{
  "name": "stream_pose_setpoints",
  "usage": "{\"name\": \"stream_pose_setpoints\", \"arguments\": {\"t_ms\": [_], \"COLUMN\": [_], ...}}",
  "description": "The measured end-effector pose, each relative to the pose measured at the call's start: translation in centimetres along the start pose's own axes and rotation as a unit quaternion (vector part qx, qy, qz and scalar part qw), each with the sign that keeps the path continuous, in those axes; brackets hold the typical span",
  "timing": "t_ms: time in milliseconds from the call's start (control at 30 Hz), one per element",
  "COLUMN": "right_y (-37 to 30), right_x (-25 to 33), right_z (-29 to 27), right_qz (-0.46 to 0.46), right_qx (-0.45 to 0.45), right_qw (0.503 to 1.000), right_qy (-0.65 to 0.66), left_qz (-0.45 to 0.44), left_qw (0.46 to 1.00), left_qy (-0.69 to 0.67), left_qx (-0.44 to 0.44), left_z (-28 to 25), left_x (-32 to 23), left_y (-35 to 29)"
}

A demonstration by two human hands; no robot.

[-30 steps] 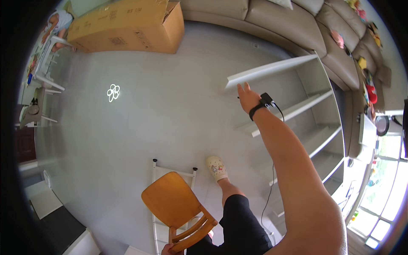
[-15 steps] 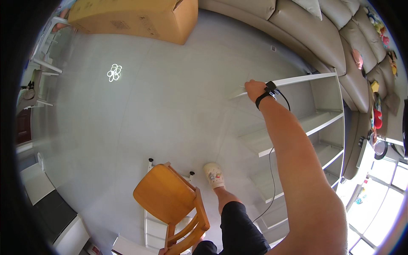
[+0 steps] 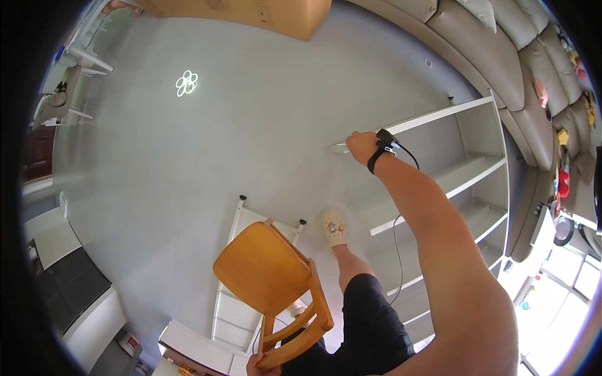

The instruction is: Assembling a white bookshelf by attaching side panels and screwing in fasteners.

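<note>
At the bottom, my left hand (image 3: pixel 262 366) is closed round the backrest of a wooden chair (image 3: pixel 263 268); only part of the hand shows. The chair has a light-brown seat and a slatted back. My right arm stretches forward, and my right hand (image 3: pixel 362 148) is closed on the near end of the top board of a white shelf unit (image 3: pixel 439 178). A black strap with a small device and cable (image 3: pixel 387 139) circles that wrist. The shelf unit has several boards and stands to the right, its far end near the sofa.
A white rack on black casters (image 3: pixel 233 316) stands beneath and behind the chair. A cardboard box (image 3: pixel 269 15) lies at the far side, and a beige sofa (image 3: pixel 476 56) curves along the right. My foot in a cream clog (image 3: pixel 333 227) is between chair and shelf.
My right hand and the shelf's near end have shifted slightly left and lower in the picture. The chair appears further right and higher, and my left hand shows more. The whole view has shifted.
</note>
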State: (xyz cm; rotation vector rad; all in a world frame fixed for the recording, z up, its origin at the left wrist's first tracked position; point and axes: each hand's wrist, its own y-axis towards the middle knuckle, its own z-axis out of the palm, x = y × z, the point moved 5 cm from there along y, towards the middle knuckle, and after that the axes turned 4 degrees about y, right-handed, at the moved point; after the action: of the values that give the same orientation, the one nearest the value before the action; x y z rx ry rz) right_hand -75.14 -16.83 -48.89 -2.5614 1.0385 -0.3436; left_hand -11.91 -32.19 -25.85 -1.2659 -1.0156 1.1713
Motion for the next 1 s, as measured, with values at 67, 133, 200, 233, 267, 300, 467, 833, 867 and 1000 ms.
{"name": "stream_pose_setpoints", "arguments": {"t_ms": [67, 133, 200, 233, 267, 300, 467, 833, 867, 1000], "right_y": [-1.5, -2.7, -4.2, -4.6, -5.0, -5.4, -7.2, -9.9, -9.9, -13.8], "right_x": [3.7, 6.3, 10.7, 12.8, 13.7, 14.7, 23.7, 30.6, 30.7, 31.7], "right_z": [1.3, 1.8, 2.5, 2.9, 3.1, 4.0, 6.4, 8.1, 7.2, 5.3], "right_qz": [0.015, 0.006, -0.010, -0.007, 0.000, 0.008, -0.072, -0.095, -0.086, -0.039], "right_qx": [0.030, 0.013, 0.006, 0.013, 0.017, -0.004, -0.008, 0.052, 0.064, -0.095], "right_qw": [0.999, 1.000, 1.000, 1.000, 1.000, 1.000, 0.997, 0.993, 0.992, 0.994], "right_qy": [0.001, 0.007, 0.020, 0.024, 0.021, 0.012, 0.008, 0.048, 0.064, 0.045], "left_qz": [0.009, 0.022, 0.034, 0.034, 0.009, -0.016, 0.019, 0.027, 0.013, 0.008], "left_qw": [1.000, 1.000, 0.999, 0.999, 0.999, 0.996, 1.000, 0.995, 0.996, 0.997], "left_qy": [0.004, 0.011, 0.009, 0.009, -0.002, -0.013, 0.001, -0.058, -0.074, -0.070], "left_qx": [0.009, 0.018, 0.019, 0.014, 0.051, 0.088, 0.023, -0.077, -0.057, -0.015], "left_z": [-2.6, -5.1, -8.2, -10.2, -11.3, -12.4, -21.0, -26.4, -26.7, -27.8], "left_x": [-0.3, -0.5, -1.2, -1.6, -2.1, -2.4, -3.2, -0.9, -0.5, 0.6], "left_y": [-0.8, -1.2, -2.0, -2.4, -2.4, -2.5, -2.2, -4.5, -4.5, -3.0]}}
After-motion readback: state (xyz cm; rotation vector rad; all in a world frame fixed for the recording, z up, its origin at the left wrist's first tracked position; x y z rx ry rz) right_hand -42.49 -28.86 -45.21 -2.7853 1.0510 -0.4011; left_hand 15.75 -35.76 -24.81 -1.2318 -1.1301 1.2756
